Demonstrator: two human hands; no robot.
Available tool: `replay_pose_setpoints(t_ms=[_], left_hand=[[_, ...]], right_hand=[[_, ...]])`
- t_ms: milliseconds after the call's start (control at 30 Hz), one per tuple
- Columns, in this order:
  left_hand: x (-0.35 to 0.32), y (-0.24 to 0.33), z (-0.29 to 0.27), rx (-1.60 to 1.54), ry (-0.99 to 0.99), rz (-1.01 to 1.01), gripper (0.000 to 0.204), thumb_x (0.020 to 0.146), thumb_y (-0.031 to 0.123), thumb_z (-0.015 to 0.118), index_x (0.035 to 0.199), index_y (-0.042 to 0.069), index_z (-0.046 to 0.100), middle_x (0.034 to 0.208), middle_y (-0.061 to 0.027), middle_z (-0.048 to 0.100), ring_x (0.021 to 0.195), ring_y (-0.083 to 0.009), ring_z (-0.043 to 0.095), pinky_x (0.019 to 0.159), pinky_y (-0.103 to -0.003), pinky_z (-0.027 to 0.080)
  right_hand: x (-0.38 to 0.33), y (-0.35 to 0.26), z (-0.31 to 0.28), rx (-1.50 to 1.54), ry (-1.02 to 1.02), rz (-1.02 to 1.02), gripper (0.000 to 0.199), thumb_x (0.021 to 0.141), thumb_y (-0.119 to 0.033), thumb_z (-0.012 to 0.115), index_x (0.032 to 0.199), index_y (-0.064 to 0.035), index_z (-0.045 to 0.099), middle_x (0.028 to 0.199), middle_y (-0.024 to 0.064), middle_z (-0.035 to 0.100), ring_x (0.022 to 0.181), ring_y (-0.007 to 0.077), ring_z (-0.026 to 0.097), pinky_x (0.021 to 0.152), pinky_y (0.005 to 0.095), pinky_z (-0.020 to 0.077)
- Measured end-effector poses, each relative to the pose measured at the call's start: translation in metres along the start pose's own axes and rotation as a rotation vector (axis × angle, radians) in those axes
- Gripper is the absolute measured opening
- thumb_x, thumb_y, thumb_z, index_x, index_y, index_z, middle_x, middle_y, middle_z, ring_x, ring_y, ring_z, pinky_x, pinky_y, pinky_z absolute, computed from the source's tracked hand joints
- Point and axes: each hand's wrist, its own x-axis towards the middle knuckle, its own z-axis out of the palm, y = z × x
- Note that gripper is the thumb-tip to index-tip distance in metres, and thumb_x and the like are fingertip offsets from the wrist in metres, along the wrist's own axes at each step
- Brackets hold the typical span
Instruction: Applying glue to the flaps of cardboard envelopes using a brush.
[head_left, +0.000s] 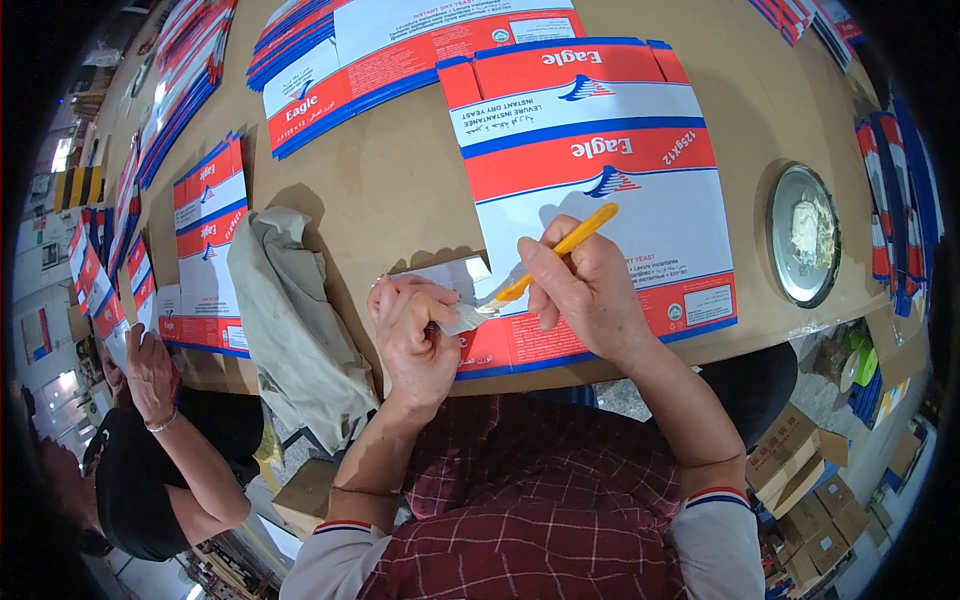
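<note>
My right hand [585, 283] is closed around a yellow-handled brush [560, 252], its pale tip pointing down and left. That tip meets a small translucent piece [463, 318] pinched in my left hand [413, 335]; what kind of piece it is I cannot tell. Both hands are over a flat red, white and blue printed carton [600, 225], which lies on top of more cartons near the table's front edge. A white flap [445, 272] shows behind my left fingers. To the right, a round metal dish [783, 240] holds creamy white paste [808, 235].
A crumpled beige cloth [290, 320] lies left of my hands. Carton stacks stand at the back [400, 60], left [212, 240] and right edge [900, 210] of the brown table [390, 190]. At left, a co-worker's hand [152, 375] holds a carton. Cardboard boxes [795, 460] sit low at right.
</note>
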Motion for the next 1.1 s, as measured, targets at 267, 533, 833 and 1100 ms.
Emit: replay_pose_setpoints(t_ms=[267, 533, 833, 1100], left_hand=[[0.001, 0.002, -0.001, 0.009, 0.008, -0.002, 0.028, 0.052, -0.015, 0.050, 0.067, 0.008, 0.049, 0.077, -0.0034, 0.060, 0.085, -0.0255, 0.054, 0.096, -0.045, 0.027], [0.001, 0.002, -0.001, 0.016, 0.011, 0.003, 0.028, 0.053, -0.015, 0.050, 0.067, 0.009, 0.049, 0.076, -0.0031, 0.060, 0.084, -0.0248, 0.055, 0.096, -0.045, 0.027], [0.001, 0.000, 0.000, 0.009, 0.011, 0.030, 0.028, 0.052, -0.015, 0.049, 0.068, 0.009, 0.048, 0.076, -0.0031, 0.059, 0.085, -0.0253, 0.055, 0.095, -0.045, 0.028], [0.000, 0.001, -0.001, 0.015, 0.008, 0.000, 0.027, 0.053, -0.014, 0.051, 0.067, 0.008, 0.048, 0.077, -0.0035, 0.060, 0.086, -0.0257, 0.054, 0.096, -0.045, 0.027]], right_hand=[[0.003, -0.005, -0.007, 0.152, 0.001, 0.091, 0.027, 0.090, -0.023, 0.050, 0.071, -0.0038, 0.045, 0.053, 0.0037, 0.051, 0.040, 0.0083, 0.049, 0.040, 0.0212, 0.0389], [0.001, 0.000, -0.001, 0.037, 0.003, -0.012, 0.028, 0.090, -0.024, 0.049, 0.071, -0.0038, 0.045, 0.053, 0.0036, 0.051, 0.040, 0.0083, 0.049, 0.041, 0.0211, 0.0389], [0.001, 0.001, 0.001, 0.152, 0.063, -0.029, 0.026, 0.091, -0.022, 0.048, 0.071, -0.0062, 0.044, 0.050, 0.0024, 0.051, 0.039, 0.0061, 0.046, 0.038, 0.0186, 0.0358], [0.002, -0.004, -0.007, 0.147, -0.011, 0.069, 0.025, 0.091, -0.020, 0.049, 0.071, -0.0065, 0.043, 0.051, 0.0029, 0.051, 0.040, 0.0060, 0.046, 0.040, 0.0184, 0.0369]])
